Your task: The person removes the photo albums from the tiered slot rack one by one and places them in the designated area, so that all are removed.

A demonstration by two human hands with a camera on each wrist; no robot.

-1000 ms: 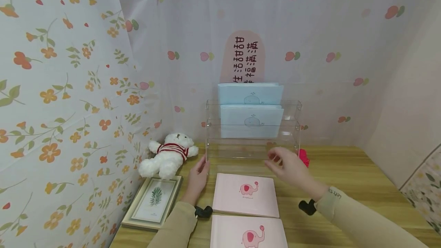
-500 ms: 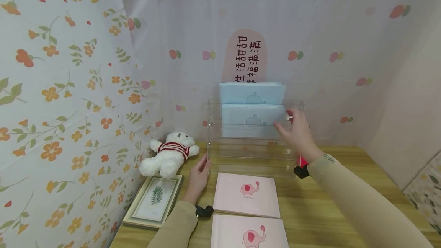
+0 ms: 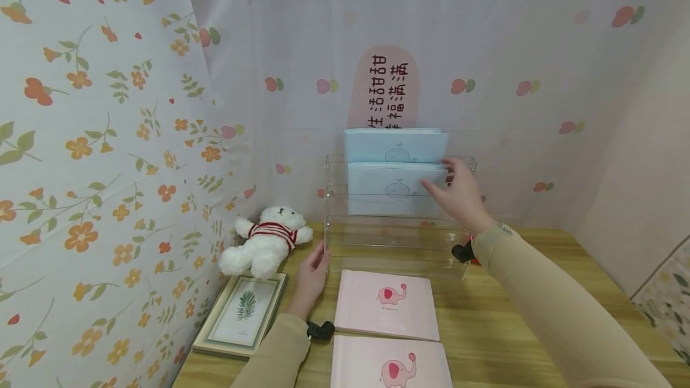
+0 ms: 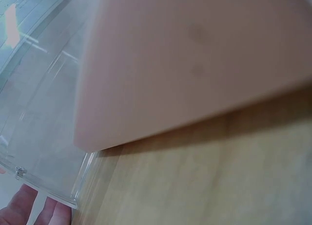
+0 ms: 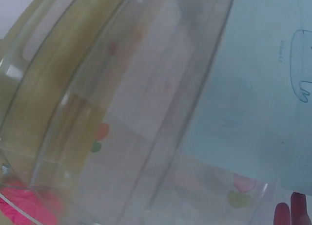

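Note:
A transparent file rack (image 3: 399, 237) with stacked tiers stands on the table. Two light blue booklets with a whale drawing lean in it, a rear booklet (image 3: 372, 145) higher up and a front booklet (image 3: 372, 190) below it. My right hand (image 3: 460, 193) pinches the front booklet's right edge, thumb on its cover and fingers behind. In the right wrist view its fingertips (image 5: 298, 210) show by the booklet's lower edge. Low on the rack's left side, my left hand (image 3: 312, 277) rests with extended fingers; the left wrist view has those fingers (image 4: 22, 205) against the side panel.
Two pink elephant booklets lie before the rack, one farther back (image 3: 385, 310) and one nearer (image 3: 372, 367). To the left are a white teddy bear (image 3: 264, 250) and a picture frame (image 3: 239, 313). A red-pink item (image 5: 24, 205) sits behind the rack's right side.
My right hand has risen from the lower tiers to the front blue booklet's right edge and moved leftward onto it. The left hand stays at the rack's side.

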